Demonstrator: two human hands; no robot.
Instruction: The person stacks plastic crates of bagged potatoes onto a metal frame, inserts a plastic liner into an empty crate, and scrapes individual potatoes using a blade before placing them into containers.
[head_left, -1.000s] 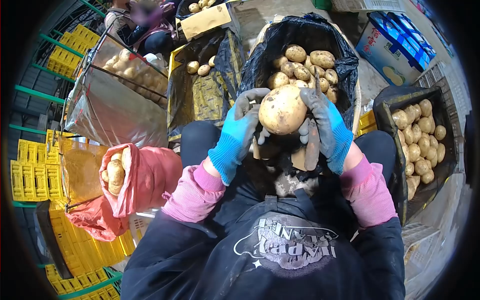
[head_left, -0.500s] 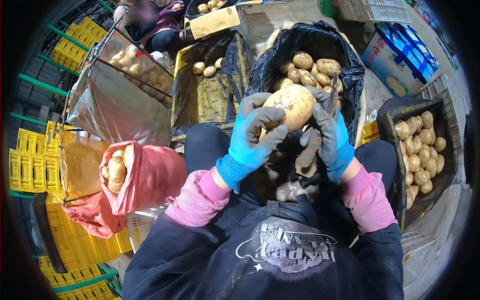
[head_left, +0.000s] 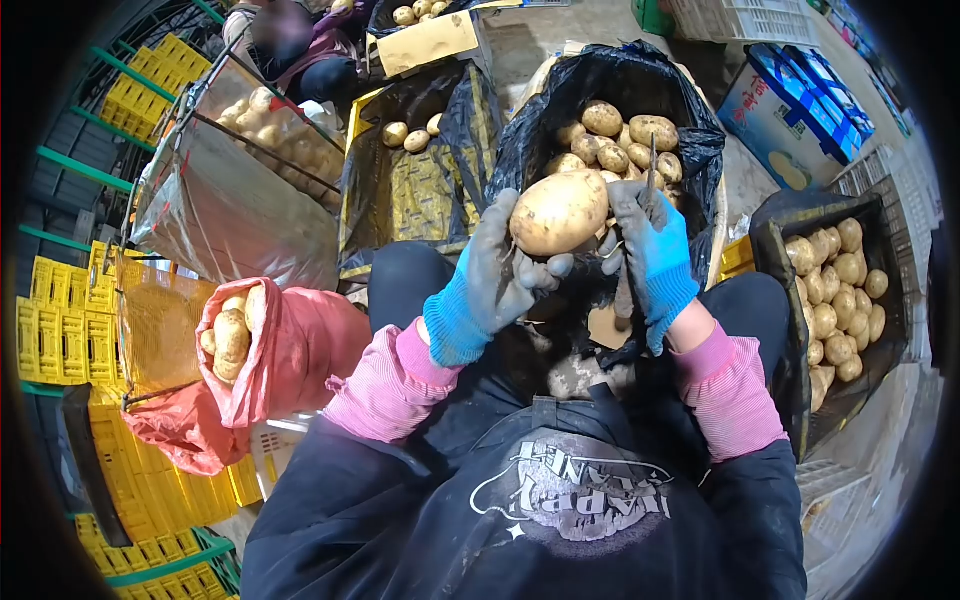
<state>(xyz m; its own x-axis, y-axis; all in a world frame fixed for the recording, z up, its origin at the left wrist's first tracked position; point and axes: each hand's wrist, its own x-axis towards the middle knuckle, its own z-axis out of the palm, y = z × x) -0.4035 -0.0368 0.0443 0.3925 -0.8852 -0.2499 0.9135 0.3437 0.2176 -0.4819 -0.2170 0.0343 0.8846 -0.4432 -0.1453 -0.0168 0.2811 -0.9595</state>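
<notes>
We are cradling a large, pale-yellow, oval potato (head_left: 558, 212) in our blue-and-grey-gloved left hand (head_left: 492, 275), while our right hand (head_left: 652, 245), likewise gloved, is gripping a thin, dark blade (head_left: 653, 158) whose middle we are not seeing. Beyond, the held potato is partly covering smaller dirt-speckled potatoes (head_left: 602, 118) in a black-plastic-lined bin (head_left: 705, 135); farther, the view is cutting off a crouching person (head_left: 318, 50)

"How do the hands sit?"
"Left hand (head_left: 492, 270) cups the potato (head_left: 560, 212) from its left, fingers (head_left: 540, 274) curled along its near edge; right hand (head_left: 650, 240) curls at its right."
"Forearms (head_left: 395, 382)?"
"Both angle inward toward it."
</notes>
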